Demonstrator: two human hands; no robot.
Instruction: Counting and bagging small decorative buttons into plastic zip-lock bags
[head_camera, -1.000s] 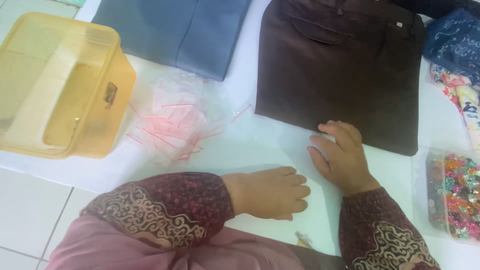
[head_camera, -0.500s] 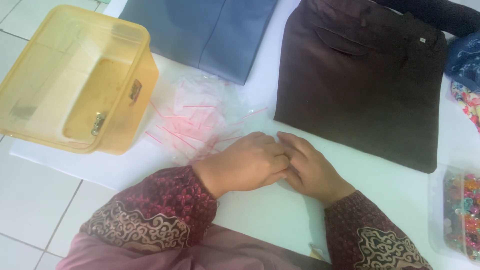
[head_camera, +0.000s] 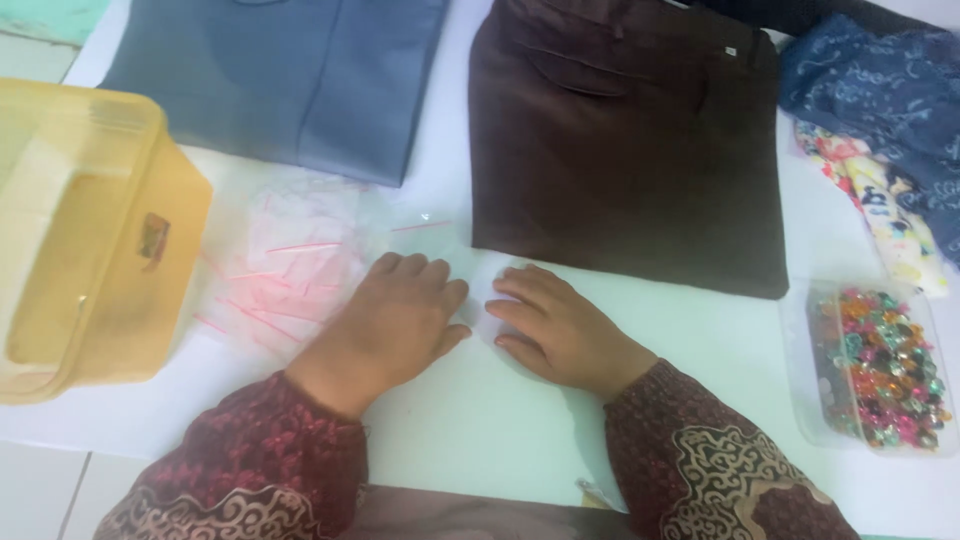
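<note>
My left hand (head_camera: 392, 322) lies palm down on the white table (head_camera: 480, 430), fingers together, at the right edge of a pile of clear plastic bags with red strips (head_camera: 285, 265). My right hand (head_camera: 552, 325) rests beside it, fingers bent toward the left hand. Between the two hands a small clear bag (head_camera: 483, 300) lies flat on the table, under both sets of fingertips. Just beyond the right hand lies a folded dark brown garment (head_camera: 625, 140). Both wrists wear dark red patterned sleeves.
A yellow plastic box (head_camera: 90, 240) stands at the left. A folded grey-blue garment (head_camera: 290, 75) lies at the top left. At the right are a clear tray of colourful beads (head_camera: 880, 365), a blue patterned cloth (head_camera: 880, 95) and a floral cloth (head_camera: 885, 215).
The left hand moved up from the table's front edge toward the right hand; both met, then spread flat side by side. The camera view shifted.
</note>
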